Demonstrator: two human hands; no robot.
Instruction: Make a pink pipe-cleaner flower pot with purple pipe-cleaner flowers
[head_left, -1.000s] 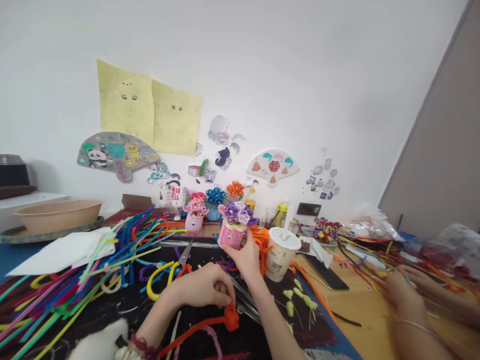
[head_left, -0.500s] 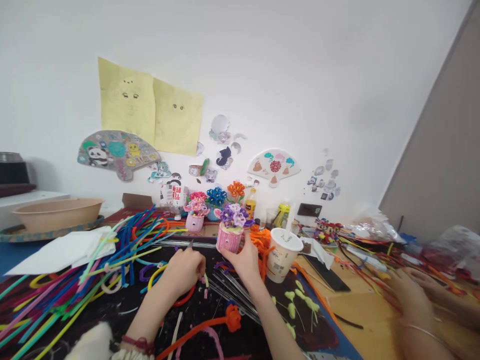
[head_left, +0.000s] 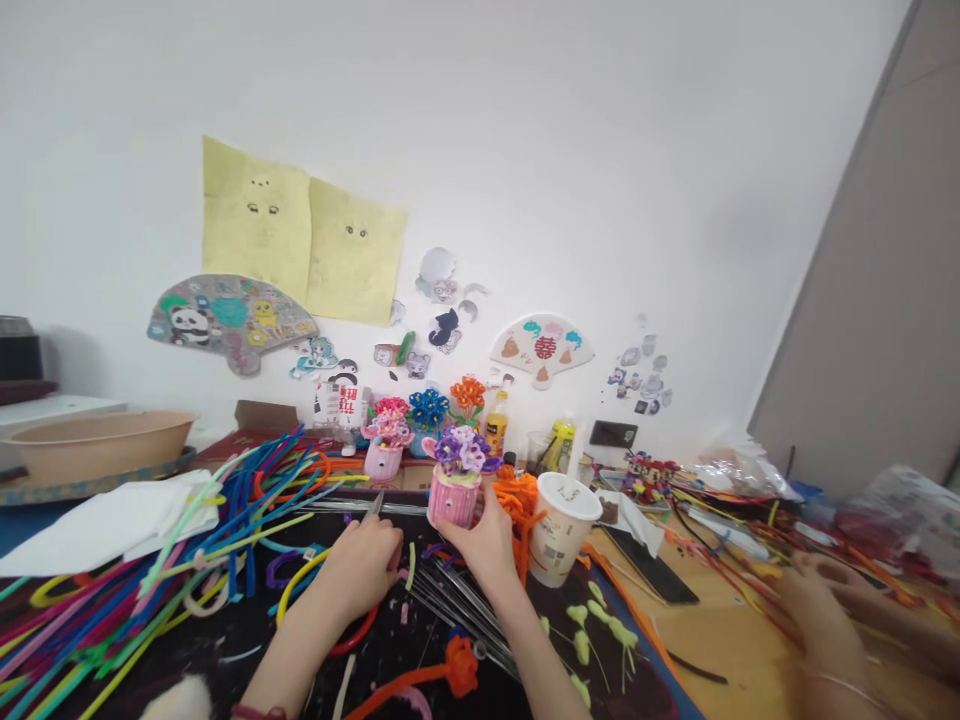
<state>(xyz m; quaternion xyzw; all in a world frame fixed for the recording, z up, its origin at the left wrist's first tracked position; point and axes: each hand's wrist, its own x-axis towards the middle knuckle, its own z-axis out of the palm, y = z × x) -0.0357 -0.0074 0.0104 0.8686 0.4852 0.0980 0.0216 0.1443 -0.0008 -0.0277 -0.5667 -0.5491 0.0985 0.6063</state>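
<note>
My right hand [head_left: 484, 540] grips a small pink ribbed flowerpot [head_left: 454, 498] by its lower side, thumb in front. Purple and lilac pipe-cleaner flowers [head_left: 463, 450] fill the pot, which stands upright. To its left, my left hand [head_left: 365, 562] is closed around a pointed metal tool [head_left: 376, 504]; only the tip sticks out above the fingers, so its kind is hidden. A short yellow-green pipe-cleaner piece [head_left: 411, 566] lies on the dark mat [head_left: 262, 610] beside that hand. Behind stand a second pink pot [head_left: 382, 462] and blue flowers [head_left: 429, 408].
A lidded paper cup [head_left: 559, 535] with a straw stands right of my right hand, beside orange pipe cleaners [head_left: 519, 500]. Loose coloured pipe cleaners [head_left: 150, 590] spread on the left. Thin metal wires [head_left: 465, 600] lie between my forearms. Another person's hands [head_left: 825, 600] are blurred at right.
The whole view has tilted slightly upward, so things sit lower. More of the metal tip shows above my left hand, which is a little farther from the pot. My right hand keeps its hold.
</note>
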